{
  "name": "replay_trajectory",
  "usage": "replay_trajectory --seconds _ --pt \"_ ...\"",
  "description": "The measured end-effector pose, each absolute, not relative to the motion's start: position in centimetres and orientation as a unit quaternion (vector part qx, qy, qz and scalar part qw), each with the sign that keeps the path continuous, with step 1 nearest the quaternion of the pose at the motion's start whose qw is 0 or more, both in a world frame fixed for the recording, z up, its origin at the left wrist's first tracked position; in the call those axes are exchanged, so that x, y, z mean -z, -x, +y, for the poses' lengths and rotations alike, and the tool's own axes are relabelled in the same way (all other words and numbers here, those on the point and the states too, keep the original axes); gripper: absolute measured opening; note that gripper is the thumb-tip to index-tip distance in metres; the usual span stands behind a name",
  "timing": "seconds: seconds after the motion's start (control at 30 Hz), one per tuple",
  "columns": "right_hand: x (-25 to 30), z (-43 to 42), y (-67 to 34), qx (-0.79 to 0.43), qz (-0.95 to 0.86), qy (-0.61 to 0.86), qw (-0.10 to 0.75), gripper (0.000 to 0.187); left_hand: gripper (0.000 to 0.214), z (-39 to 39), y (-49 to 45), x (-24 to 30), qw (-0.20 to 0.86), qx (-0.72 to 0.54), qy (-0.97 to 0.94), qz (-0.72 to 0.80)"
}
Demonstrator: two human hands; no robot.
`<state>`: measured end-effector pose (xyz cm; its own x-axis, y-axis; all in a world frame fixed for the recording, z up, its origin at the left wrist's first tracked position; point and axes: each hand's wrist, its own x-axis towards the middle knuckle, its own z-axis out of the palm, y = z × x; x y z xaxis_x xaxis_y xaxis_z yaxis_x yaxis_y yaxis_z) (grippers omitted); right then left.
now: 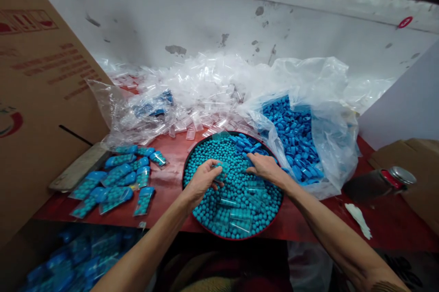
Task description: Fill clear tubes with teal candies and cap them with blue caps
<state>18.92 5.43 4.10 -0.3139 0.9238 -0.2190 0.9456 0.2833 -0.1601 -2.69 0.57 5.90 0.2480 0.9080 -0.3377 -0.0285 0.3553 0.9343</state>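
A round dark tray with a red rim [236, 238] is filled with small teal balls [209, 207]. Above its middle, my left hand [203, 180] pinches a small clear plastic container [222, 170] that appears to have teal balls in it. My right hand [264, 167] is over the tray's right side, thumb and forefinger apart, beside loose blue caps [252, 145]. Whether its fingertips touch a cap is hard to see. Several more clear containers [240, 225] lie on the balls at the tray's near side.
Capped, filled containers [116, 174] lie at left on the red table [171, 148], with more below the edge. Clear containers [206, 86] pile up behind. At right are a bag of blue caps [291, 136] and a flask [380, 184]; a carton [44, 77] stands left.
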Motion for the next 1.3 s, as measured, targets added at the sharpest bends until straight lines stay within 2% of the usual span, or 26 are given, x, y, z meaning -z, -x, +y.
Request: replay_trajectory --seconds 0.23,0.3,0.4,0.43,0.6,0.8,0.93,1.1,1.23,1.3 --pt "-4.5 6.6 -20.9 0.210 0.782 -0.587 0.006 0.023 0.031 0.7 2.8 -5.5 0.657 -0.355 -0.438 0.501" --pt "-5.1 7.0 -21.2 0.274 0.740 -0.610 -0.073 0.019 0.032 0.8 2.7 -5.4 0.661 -0.354 -0.439 0.495" --pt "-5.2 7.3 -20.0 0.405 0.645 -0.596 -0.254 0.014 0.033 0.9 2.3 -5.3 0.669 -0.356 -0.442 0.480" --pt "-4.9 7.3 -19.2 0.417 0.642 -0.582 -0.275 0.013 0.033 1.0 2.2 -5.4 0.670 -0.358 -0.442 0.477" --pt "-2.6 7.9 -15.7 0.322 0.747 -0.558 -0.164 0.013 0.032 1.0 2.9 -5.6 0.655 -0.382 -0.438 0.484" --pt "-2.2 8.3 -14.6 0.226 0.817 -0.526 -0.064 0.029 0.033 1.2 4.6 -5.4 0.634 -0.395 -0.430 0.507" --pt "-2.6 8.4 -13.5 0.161 0.845 -0.509 -0.009 0.022 0.032 1.4 4.6 -5.2 0.625 -0.396 -0.439 0.510" --pt "-2.0 8.6 -12.4 0.131 0.873 -0.470 -0.007 0.020 0.028 1.3 4.8 -5.1 0.618 -0.399 -0.444 0.511" --pt "-1.6 9.1 -12.3 0.161 0.879 -0.446 -0.047 0.016 0.028 1.2 5.2 -5.2 0.610 -0.412 -0.447 0.509" --pt "-2.0 9.0 -12.3 0.170 0.874 -0.450 -0.076 0.022 0.027 1.2 5.3 -5.3 0.605 -0.416 -0.455 0.503"
